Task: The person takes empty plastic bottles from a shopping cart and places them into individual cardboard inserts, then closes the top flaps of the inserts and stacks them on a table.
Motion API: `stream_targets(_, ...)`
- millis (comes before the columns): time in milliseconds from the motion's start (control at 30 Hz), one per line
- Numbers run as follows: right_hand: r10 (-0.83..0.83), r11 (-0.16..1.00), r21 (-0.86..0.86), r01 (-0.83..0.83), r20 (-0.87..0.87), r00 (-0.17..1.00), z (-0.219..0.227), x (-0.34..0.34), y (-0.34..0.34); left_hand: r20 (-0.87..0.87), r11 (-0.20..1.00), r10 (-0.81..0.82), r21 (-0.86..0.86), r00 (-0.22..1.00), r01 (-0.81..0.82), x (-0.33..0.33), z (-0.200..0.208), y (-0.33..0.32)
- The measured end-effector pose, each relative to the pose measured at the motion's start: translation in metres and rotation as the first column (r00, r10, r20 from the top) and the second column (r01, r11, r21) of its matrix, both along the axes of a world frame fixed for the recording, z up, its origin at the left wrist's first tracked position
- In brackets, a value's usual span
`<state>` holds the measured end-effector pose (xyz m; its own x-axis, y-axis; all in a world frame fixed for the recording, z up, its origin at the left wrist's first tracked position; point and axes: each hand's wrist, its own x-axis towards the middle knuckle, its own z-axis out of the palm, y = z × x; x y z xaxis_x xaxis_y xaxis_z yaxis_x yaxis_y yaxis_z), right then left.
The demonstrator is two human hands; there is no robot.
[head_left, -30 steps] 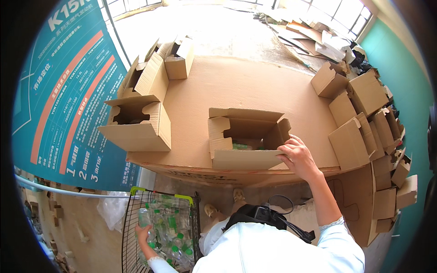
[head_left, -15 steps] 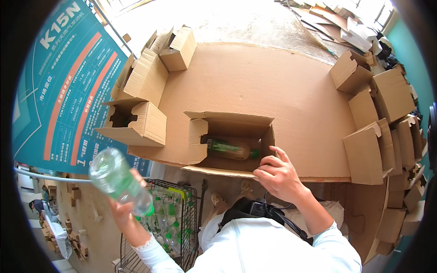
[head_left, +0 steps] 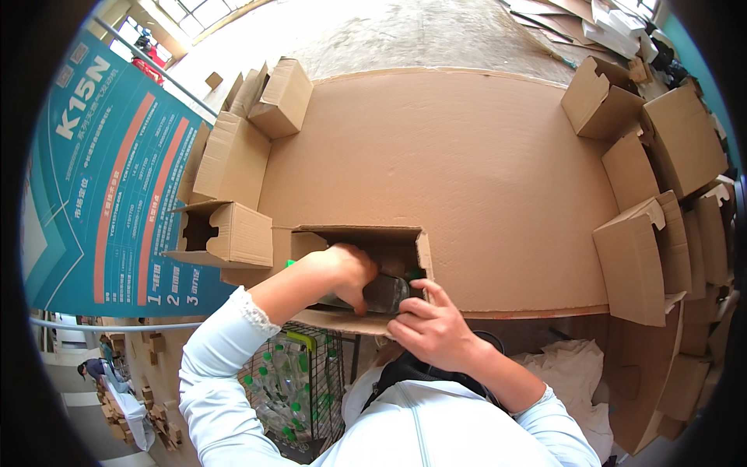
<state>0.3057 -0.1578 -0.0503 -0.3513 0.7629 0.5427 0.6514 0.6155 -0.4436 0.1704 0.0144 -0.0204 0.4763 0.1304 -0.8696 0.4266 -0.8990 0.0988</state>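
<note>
An upright-open cardboard box (head_left: pixel 422 253) stands at the near edge of the brown tabletop. My left hand (head_left: pixel 352 274) reaches down into it, fingers curved round a clear plastic bottle (head_left: pixel 387 294) that lies on its side, its base toward the right. A green cap shows just left of my left wrist. Deeper in the box, another green cap (head_left: pixel 416 274) belongs to a second bottle, mostly hidden by my hand. My right hand (head_left: pixel 432 325) grips the box's near right corner with curled fingers.
Cardboard boxes line the left (head_left: pixel 241 156) and right (head_left: pixel 634 249) sides of the cardboard-covered tabletop (head_left: pixel 498 194). Below the near edge stands a black wire basket (head_left: pixel 313 389) with several green-capped bottles. A teal banner (head_left: pixel 117 210) rises at left; white cloth (head_left: pixel 572 381) lies at lower right.
My left hand has carried the bottle from above the basket into the box. The box sits further left and lower in view, and my right hand has moved with its corner.
</note>
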Motion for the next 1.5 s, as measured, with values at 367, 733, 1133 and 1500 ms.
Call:
stream_targets(367, 0.018, 1.0, -0.023, -0.018, -0.02, 1.0, -0.006, 0.009, 0.008, 0.134, 0.985, 0.047, -0.168, 0.99, -0.024, -0.002, -0.044, -0.005)
stream_targets(733, 0.014, 1.0, 0.008, -0.013, -0.034, 0.999, 0.001, 0.008, 0.008, 0.408, 0.917, 0.389, -0.253, 0.826, -0.307, -0.029, 0.005, -0.009)
stream_targets(1133, -0.14, 0.971, -0.206, 0.119, -0.095, 0.986, -0.004, 0.011, -0.015, 0.78, 0.504, 0.579, -0.572, -0.239, -0.647, -0.19, -0.007, -0.084)
stream_targets(1500, -0.523, 0.851, -0.124, 0.51, -0.116, 0.844, -0.023, 0.002, 0.037, 0.993, 0.634, 0.016, -0.099, -0.115, -0.767, -0.14, -0.039, -0.04)
